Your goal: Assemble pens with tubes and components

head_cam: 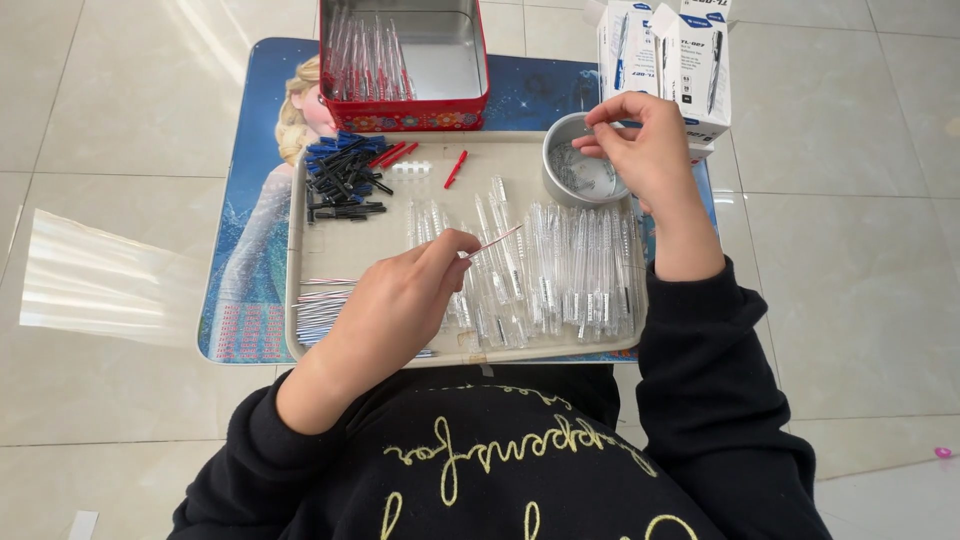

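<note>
At centre frame the left hand (pixel 400 300) pinches a thin red-and-white refill (pixel 492 241) between thumb and fingertips, tip pointing right and slightly up, just above the clear pen barrels (pixel 560 270) lying in rows on the beige tray (pixel 300 300). Upper right, the right hand (pixel 640 150) has its fingers pressed together over the small round metal tin (pixel 585 165); they look closed on something tiny, likely a spring, but it's too small to confirm. Tin sits in the tray's upper right corner, touching the barrel rows. Upper left of the tray: pile of black and blue caps (pixel 340 175), a few loose red pieces (pixel 400 153) beside it. Lower left of the tray: bundle of more refills (pixel 320 305), partly under the left wrist. Top centre, off the tray: red tin box (pixel 405 60) with clear parts stacked on its left side. Top right: white pen cartons (pixel 670 60). Tray rests on a blue printed table (pixel 250 200); clear plastic sheet (pixel 100 280) on the floor at left. Judgement: pen assembly, step in hand is getting a small part out of the tin to go with the held refill. Next move probably calls for bringing both hands together mid-tray, keeping the refill steady and lined up end-on, since the part is tiny and easy to drop among the barrels.
</note>
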